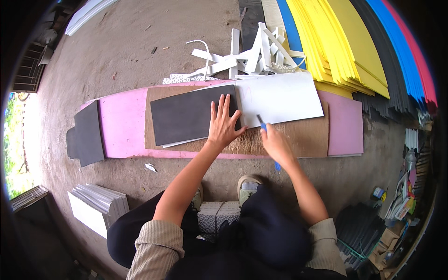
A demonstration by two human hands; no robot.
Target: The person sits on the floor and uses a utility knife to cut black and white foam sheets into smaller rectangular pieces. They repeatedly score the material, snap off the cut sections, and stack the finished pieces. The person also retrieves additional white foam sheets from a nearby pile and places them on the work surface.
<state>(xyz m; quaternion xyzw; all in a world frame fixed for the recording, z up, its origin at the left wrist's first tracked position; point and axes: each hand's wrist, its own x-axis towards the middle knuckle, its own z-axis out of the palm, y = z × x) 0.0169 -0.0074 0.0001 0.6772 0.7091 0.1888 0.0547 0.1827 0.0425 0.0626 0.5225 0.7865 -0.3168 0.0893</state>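
On the floor [130,46], a pink sheet [123,123] bears a brown board [303,137] carrying a white sheet [282,99].

Much of the white sheet [285,97] out of sight beneath the black board [186,114]

Black sheet [182,114] looks matt; white sheet [284,99] smooth; brown board [308,136] rough, wood-like.

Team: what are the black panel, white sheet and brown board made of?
Black panel: probably foam; dull, matte, even face.
White sheet: likely foam too, possibly plastic; smooth, pale face.
Brown board: seems unfinished wood or fibreboard; brown face, scuffed rough along the middle.
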